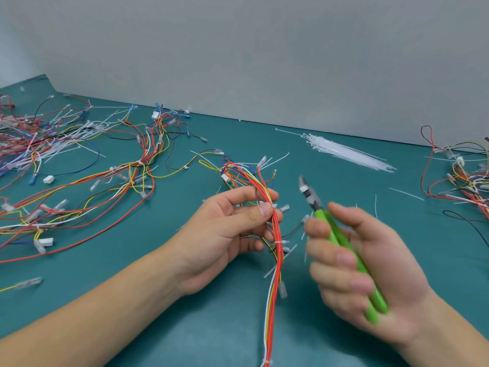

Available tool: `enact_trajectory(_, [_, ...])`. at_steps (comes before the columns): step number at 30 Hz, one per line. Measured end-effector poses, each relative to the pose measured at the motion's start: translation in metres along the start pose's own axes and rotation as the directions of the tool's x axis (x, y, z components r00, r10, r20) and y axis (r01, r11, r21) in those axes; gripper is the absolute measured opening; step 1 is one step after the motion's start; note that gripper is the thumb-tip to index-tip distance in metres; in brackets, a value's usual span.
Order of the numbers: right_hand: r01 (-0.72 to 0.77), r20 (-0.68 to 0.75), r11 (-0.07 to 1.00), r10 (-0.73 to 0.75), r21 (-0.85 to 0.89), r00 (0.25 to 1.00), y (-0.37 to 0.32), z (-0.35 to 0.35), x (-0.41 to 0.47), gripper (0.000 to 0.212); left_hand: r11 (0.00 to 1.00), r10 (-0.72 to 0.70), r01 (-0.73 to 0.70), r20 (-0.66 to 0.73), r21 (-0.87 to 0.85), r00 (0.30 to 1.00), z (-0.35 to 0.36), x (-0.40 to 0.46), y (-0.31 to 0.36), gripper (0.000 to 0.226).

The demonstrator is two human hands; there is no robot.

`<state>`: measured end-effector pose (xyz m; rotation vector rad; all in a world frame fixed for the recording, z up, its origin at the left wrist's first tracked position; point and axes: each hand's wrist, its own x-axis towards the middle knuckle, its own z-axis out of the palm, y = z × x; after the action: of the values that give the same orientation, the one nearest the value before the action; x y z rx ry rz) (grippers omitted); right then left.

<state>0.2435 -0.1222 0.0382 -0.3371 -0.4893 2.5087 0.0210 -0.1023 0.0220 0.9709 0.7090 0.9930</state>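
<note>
We are pinching the wire bundle (276, 234) between thumb and fingers of our left hand (225, 234), above the table (232, 327). It is looking light and floppy, so we are holding it near its tie. Our right hand (370, 266) is gripping the green cutters (340, 241).

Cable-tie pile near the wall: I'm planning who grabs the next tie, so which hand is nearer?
Right. The right hand, holding the green cutters, is in front of the cable-tie pile; the left hand, pinching the wire harness, is farther off to its left.
</note>
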Motion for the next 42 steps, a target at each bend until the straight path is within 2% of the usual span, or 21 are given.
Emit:
enact_trajectory(1, [0.076,-0.091,0.997,-0.073,0.024,0.993,-0.003,0.000,0.000,0.023,1.000,-0.001,0.001,-0.006,0.009,1.000,0.000,0.000,0.000,0.020])
enact_trajectory(3, [0.253,-0.318,0.966,-0.253,-0.042,0.914,-0.007,-0.001,-0.001,0.017,0.999,-0.005,0.006,-0.009,0.038,1.000,0.000,-0.001,0.001,0.020])
enact_trajectory(5, [0.347,-0.411,0.923,-0.386,-0.168,0.826,-0.006,0.000,0.002,0.017,0.995,-0.007,0.008,-0.010,0.103,1.000,0.002,-0.001,0.001,0.018])
enact_trajectory(7, [0.354,-0.401,0.888,-0.450,-0.292,0.798,0.001,-0.001,0.007,0.018,0.984,-0.024,0.021,0.016,0.179,1.000,0.004,-0.003,0.000,0.016])
enact_trajectory(10, [0.313,-0.341,0.838,-0.483,-0.447,0.806,0.012,-0.001,0.013,0.022,0.958,-0.107,0.071,0.116,0.278,0.988,0.007,-0.007,0.000,0.010])
enact_trajectory(19, [0.263,-0.319,0.669,-0.616,-0.696,0.720,0.023,0.001,0.016,0.026,0.885,-0.216,0.119,0.170,0.450,0.961,0.005,-0.011,0.010,0.014])
enact_trajectory(23, [0.244,-0.268,0.602,-0.633,-0.761,0.726,0.028,0.003,0.016,0.015,0.843,-0.244,0.094,0.221,0.529,0.944,0.005,-0.013,0.012,0.008])
enact_trajectory(25, [0.232,-0.270,0.587,-0.640,-0.775,0.720,0.029,0.003,0.016,0.020,0.835,-0.260,0.081,0.260,0.544,0.930,0.005,-0.014,0.010,0.008])
enact_trajectory(28, [0.233,-0.288,0.607,-0.635,-0.760,0.717,0.029,0.002,0.015,0.022,0.819,-0.256,0.064,0.264,0.571,0.930,0.004,-0.015,0.009,0.006])
enact_trajectory(32, [0.254,-0.296,0.671,-0.591,-0.696,0.751,0.025,0.001,0.014,0.031,0.810,-0.232,0.079,0.195,0.581,0.953,0.002,-0.014,0.016,0.024])
enact_trajectory(34, [0.258,-0.283,0.697,-0.560,-0.669,0.778,0.023,0.001,0.014,0.033,0.845,-0.175,0.105,0.085,0.525,0.981,-0.001,-0.011,0.019,0.020])
enact_trajectory(38, [0.262,-0.247,0.746,-0.495,-0.612,0.833,0.022,0.002,0.011,0.035,0.950,-0.130,0.157,-0.116,0.271,0.985,-0.009,-0.003,0.023,0.013])
enact_trajectory(40, [0.249,-0.218,0.763,-0.452,-0.597,0.865,0.023,0.002,0.010,0.035,0.973,-0.127,0.151,-0.140,0.177,0.982,-0.012,-0.001,0.023,0.023])
enact_trajectory(42, [0.225,-0.167,0.766,-0.396,-0.602,0.903,0.024,0.003,0.008,0.034,0.976,-0.161,0.172,-0.088,0.136,0.983,-0.012,0.001,0.021,0.036])
